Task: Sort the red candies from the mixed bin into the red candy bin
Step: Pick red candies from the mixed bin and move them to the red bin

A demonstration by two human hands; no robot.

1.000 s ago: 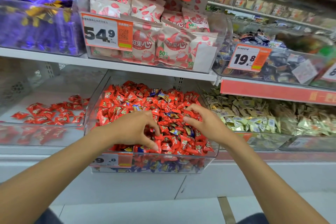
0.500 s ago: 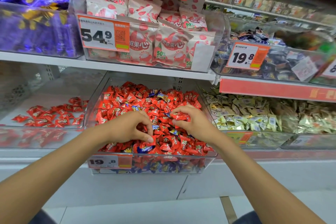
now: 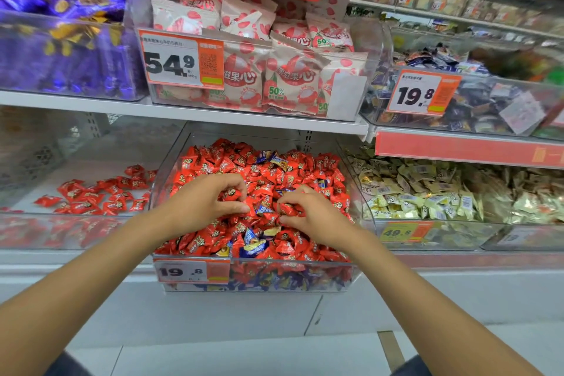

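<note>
The clear mixed bin on the lower shelf is heaped with red candies and a few blue-wrapped ones. Both my hands are in its middle. My left hand has its fingers curled round red candies near its fingertips. My right hand pinches red candies between thumb and fingers. The red candy bin stands to the left, with a thin scatter of red candies on its floor.
Right of the mixed bin is a bin of gold-wrapped candies. The upper shelf carries purple sweets, pink snack bags behind a 54.9 price tag, and a 19.8 tag. Grey floor lies below.
Both hands have drawn closer together over the middle of the mixed bin and curled their fingers in, gathering red candies. The right hand went from reaching to pinching.
</note>
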